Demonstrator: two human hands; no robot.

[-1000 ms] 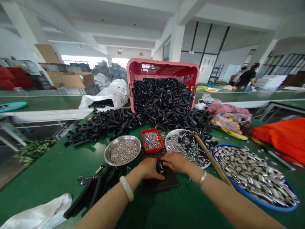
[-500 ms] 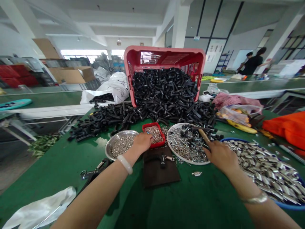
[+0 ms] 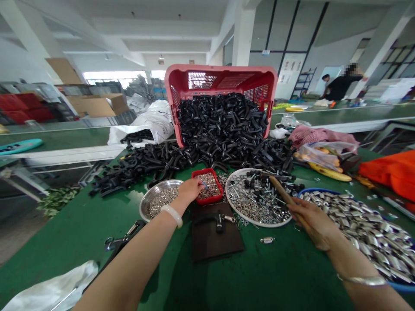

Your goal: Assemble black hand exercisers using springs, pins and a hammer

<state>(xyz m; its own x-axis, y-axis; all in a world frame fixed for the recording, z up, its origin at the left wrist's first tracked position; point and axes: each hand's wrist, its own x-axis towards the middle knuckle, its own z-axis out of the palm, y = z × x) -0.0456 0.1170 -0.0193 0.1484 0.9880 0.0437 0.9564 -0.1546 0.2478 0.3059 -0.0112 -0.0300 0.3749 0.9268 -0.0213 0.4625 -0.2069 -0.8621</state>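
Note:
My left hand [image 3: 191, 190] is pinched at the left edge of a red tray [image 3: 222, 190] of small metal pins; what its fingertips hold is too small to name. My right hand [image 3: 311, 218] grips the wooden handle of a hammer [image 3: 280, 189], whose head lies over a white round tray [image 3: 241, 215] of screws and black knobs. Between the hands, a black handle part [image 3: 219, 222] with a spring [image 3: 228, 218] at its side rests on a dark square plate [image 3: 217, 248]. A loose spring [image 3: 267, 240] lies on the green table.
A tilted pink basket [image 3: 222, 69] spills black handles [image 3: 223, 125] across the back. A metal bowl [image 3: 144, 203] stands left, a blue-rimmed basin [image 3: 402, 286] of metal pieces right. White cloth [image 3: 55, 287] lies front left; orange fabric [image 3: 392, 172] is far right. People stand in the background.
My right hand has drawn back toward me and right, and the hammer handle has swung with it. My left hand has shifted slightly left and up, its fingers still pinched over the red tray.

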